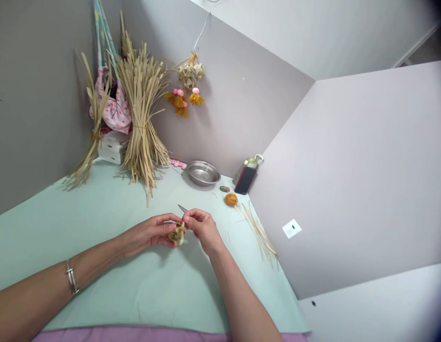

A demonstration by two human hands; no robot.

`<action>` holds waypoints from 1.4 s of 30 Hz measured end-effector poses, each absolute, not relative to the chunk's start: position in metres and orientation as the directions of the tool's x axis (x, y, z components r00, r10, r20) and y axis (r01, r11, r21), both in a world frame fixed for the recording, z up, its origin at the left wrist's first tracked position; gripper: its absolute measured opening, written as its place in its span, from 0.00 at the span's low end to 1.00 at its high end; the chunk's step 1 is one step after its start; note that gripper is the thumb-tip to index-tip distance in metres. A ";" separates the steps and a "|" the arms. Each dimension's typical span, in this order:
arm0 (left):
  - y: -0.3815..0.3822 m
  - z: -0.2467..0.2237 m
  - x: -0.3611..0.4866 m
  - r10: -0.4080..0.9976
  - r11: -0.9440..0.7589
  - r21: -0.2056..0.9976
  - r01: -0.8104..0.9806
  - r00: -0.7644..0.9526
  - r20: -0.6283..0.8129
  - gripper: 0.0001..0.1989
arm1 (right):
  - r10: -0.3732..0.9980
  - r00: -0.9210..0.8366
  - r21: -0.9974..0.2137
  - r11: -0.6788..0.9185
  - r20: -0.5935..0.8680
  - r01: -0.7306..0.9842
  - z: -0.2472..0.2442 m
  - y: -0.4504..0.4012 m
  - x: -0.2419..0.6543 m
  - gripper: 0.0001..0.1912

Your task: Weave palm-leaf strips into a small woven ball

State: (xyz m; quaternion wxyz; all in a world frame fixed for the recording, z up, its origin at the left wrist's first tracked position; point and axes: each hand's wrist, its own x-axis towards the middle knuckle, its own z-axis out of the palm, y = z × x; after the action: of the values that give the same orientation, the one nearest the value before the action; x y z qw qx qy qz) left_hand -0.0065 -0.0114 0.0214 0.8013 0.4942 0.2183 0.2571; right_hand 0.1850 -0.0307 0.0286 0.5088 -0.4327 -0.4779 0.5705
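Observation:
My left hand (pixel 158 231) is closed around a small woven ball (pixel 178 233) made of pale straw strips, holding it by its left side above the table. At the ball's upper right, my right hand (pixel 201 229) is closed, thumb and forefinger pinched together at a strip. A pointed metal blade (pixel 182 208) sticks out to the left from behind the right fingers. Its handle is mostly hidden in that hand, with a bit of red showing, so I cannot tell its exact kind.
Bundled straw strips (pixel 142 118) lean at the back left beside a white box (pixel 110 151). A metal bowl (pixel 203 174), a phone (pixel 246 180) against a jar, an orange-brown wound ball (pixel 230 199) and loose strips (pixel 259 230) lie along the right. Woven balls with tassels (pixel 189 76) hang above.

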 end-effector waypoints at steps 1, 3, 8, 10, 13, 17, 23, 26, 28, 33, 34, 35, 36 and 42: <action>-0.012 0.021 -0.007 0.624 0.381 0.904 -0.192 0.775 -0.098 0.13 | 0.994 -0.106 -0.984 -0.026 -0.007 -0.176 0.028 -0.030 0.185 0.11; -0.013 0.022 -0.007 0.603 0.384 0.906 -0.177 0.792 -0.101 0.12 | 0.996 -0.086 -0.978 -0.029 -0.012 -0.205 0.028 -0.029 0.186 0.12; -0.019 0.023 -0.005 0.515 0.403 0.906 -0.128 0.850 -0.109 0.12 | 0.999 0.041 -0.967 -0.019 -0.030 -0.255 0.023 -0.023 0.191 0.13; -0.020 0.022 -0.004 0.520 0.416 0.901 -0.128 0.846 -0.120 0.13 | 0.997 0.068 -0.965 -0.020 -0.039 -0.261 0.019 -0.020 0.194 0.13; -0.018 0.020 -0.003 0.562 0.442 0.881 -0.167 0.818 -0.126 0.14 | 0.992 0.115 -0.960 -0.020 -0.054 -0.281 0.016 -0.016 0.199 0.15; -0.011 0.013 -0.003 0.662 0.455 0.847 -0.274 0.740 -0.116 0.15 | 0.988 0.125 -0.958 -0.048 -0.086 -0.282 0.017 -0.015 0.202 0.21; 0.001 0.005 -0.008 0.837 0.410 0.789 -0.458 0.532 -0.126 0.10 | 0.987 0.088 -0.988 0.131 0.138 0.083 0.018 -0.028 0.181 0.35; -0.001 0.004 -0.005 0.860 0.357 0.831 -0.426 0.497 -0.115 0.11 | 0.942 -0.041 -0.907 0.331 0.332 0.260 0.015 -0.036 0.170 0.43; -0.006 0.004 -0.002 0.862 0.299 0.890 -0.343 0.498 -0.097 0.15 | 0.898 -0.124 -0.842 0.439 0.422 0.314 0.014 -0.039 0.166 0.37; -0.009 0.006 -0.003 0.874 0.134 0.983 -0.122 0.483 -0.059 0.19 | 0.957 -0.021 -0.951 0.288 0.288 0.110 0.016 -0.033 0.170 0.27; -0.008 0.006 -0.005 0.888 0.076 0.995 -0.069 0.458 -0.037 0.18 | 0.973 0.004 -0.972 0.231 0.231 0.032 0.017 -0.031 0.172 0.26; -0.006 0.007 -0.006 0.906 0.011 1.000 -0.019 0.423 -0.002 0.18 | 0.982 0.018 -0.982 0.186 0.186 -0.039 0.019 -0.029 0.174 0.26; -0.004 0.007 -0.008 0.923 -0.052 0.998 0.019 0.382 0.041 0.18 | 0.988 0.019 -0.983 0.154 0.153 -0.098 0.020 -0.028 0.176 0.24; -0.004 0.008 -0.007 0.929 -0.238 0.969 0.060 0.305 0.209 0.23 | 0.995 -0.069 -0.967 0.047 0.066 -0.252 0.023 -0.033 0.171 0.23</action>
State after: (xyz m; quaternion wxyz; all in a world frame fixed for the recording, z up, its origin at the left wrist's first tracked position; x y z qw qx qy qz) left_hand -0.0073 -0.0041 0.0075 0.4843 0.6466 0.3825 0.4483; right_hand 0.1711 -0.0329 0.0226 0.5533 -0.3990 -0.4660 0.5634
